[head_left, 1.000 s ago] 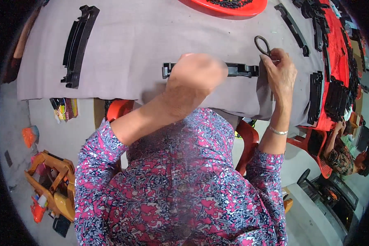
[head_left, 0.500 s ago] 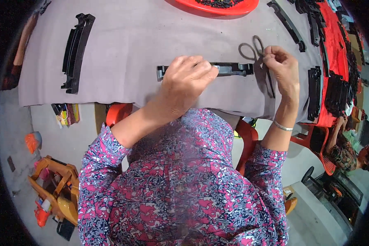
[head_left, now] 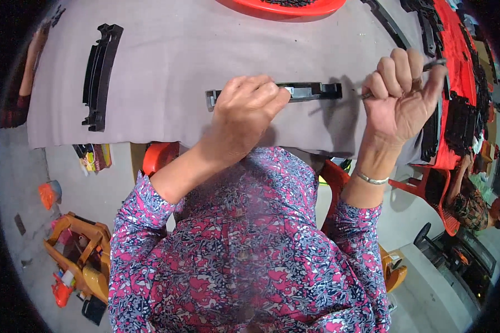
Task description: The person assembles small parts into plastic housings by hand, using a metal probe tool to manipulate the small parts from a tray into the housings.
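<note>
A long black plastic strip lies across the grey cloth in front of me. My left hand presses down on the strip's left half, fingers curled over it. My right hand is fisted around a pair of scissors. It sits just right of the strip's end. Only a thin metal piece shows above the fingers; the rest is hidden in the fist.
A stack of black strips lies at the cloth's left. A red tray sits at the far edge. More black parts are piled on a red surface at right. Another person sits at lower right. A red chair stands below the table.
My right hand has turned the scissors from held up by the loops to gripped in a fist beside the strip's right end. My left hand stays on the strip.
</note>
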Tool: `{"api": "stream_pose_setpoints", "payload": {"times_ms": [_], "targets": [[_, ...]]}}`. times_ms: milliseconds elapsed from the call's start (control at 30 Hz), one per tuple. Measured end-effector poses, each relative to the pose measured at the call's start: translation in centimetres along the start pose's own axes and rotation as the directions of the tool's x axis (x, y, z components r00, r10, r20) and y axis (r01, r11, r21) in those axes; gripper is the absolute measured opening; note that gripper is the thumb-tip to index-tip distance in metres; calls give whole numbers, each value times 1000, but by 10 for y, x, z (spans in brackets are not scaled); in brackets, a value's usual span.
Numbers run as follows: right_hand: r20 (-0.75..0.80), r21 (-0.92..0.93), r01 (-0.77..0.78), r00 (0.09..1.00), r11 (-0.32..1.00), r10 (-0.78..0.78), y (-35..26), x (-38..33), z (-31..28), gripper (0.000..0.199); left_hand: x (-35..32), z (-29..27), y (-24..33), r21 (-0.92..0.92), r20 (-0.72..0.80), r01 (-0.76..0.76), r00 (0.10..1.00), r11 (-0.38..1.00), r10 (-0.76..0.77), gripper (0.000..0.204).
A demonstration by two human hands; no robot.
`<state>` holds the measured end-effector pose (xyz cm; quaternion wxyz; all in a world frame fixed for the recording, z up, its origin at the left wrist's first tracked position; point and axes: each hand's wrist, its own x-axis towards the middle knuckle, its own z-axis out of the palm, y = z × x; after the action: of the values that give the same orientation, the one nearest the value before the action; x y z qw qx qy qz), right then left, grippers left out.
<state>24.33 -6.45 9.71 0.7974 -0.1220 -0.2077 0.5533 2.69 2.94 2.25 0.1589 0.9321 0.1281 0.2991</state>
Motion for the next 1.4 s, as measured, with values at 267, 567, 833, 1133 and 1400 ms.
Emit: {"api": "stream_pose_setpoints", "payload": {"times_ms": [267,567,833,1133,1400], "targets": [[-161,-169,81,981,982,-108,44,11,0,58,0,0,-1,-28,55,11,998,1000,-10,25],[-110,-247,31,992,969,-59,52,6,-9,52,-5,4,-3,-77,8,2,1000,997,-2,29],[-199,-235,-18,980,972,-30,58,7,-10,49,-8,6,-3,-76,-15,4,1000,997,-5,30],[-293,-235,60,947,970,-130,62,4,-5,51,-7,2,-4,-90,5,-7,1000,996,8,29],[-237,-290,62,962,955,-134,60,4,-11,50,-10,3,-3,-45,22,0,1000,999,1,28]]}}
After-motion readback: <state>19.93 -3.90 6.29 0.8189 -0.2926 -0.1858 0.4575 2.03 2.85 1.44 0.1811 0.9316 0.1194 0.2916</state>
